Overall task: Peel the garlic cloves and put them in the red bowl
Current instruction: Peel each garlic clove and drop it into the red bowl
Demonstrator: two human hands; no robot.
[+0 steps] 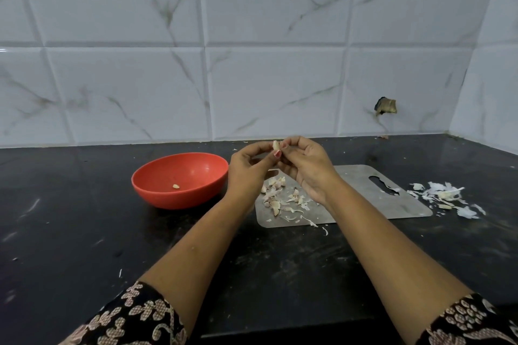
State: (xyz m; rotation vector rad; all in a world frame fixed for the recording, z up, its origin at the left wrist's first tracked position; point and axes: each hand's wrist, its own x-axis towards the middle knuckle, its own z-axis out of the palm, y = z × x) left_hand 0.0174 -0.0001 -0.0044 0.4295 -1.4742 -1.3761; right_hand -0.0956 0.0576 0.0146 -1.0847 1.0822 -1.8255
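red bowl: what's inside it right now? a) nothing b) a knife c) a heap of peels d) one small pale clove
d: a single clove lies on the floor of the red bowl, with nothing else in it. The left hand and right hand pinch a second clove above the cutting board.

On my feed: back wall (266, 8) of big white tiles with grey marble veining, bevelled edges, pale grout. There's a broken hole (386, 106) low on its right side, dark inside, with a ragged brownish edge. Side wall (496, 78) has the same tile and meets it in a corner at right. Counter (70, 232) below is black stone, scuffed, with whitish smears. Light is even and cool, with soft glare on the tiles.
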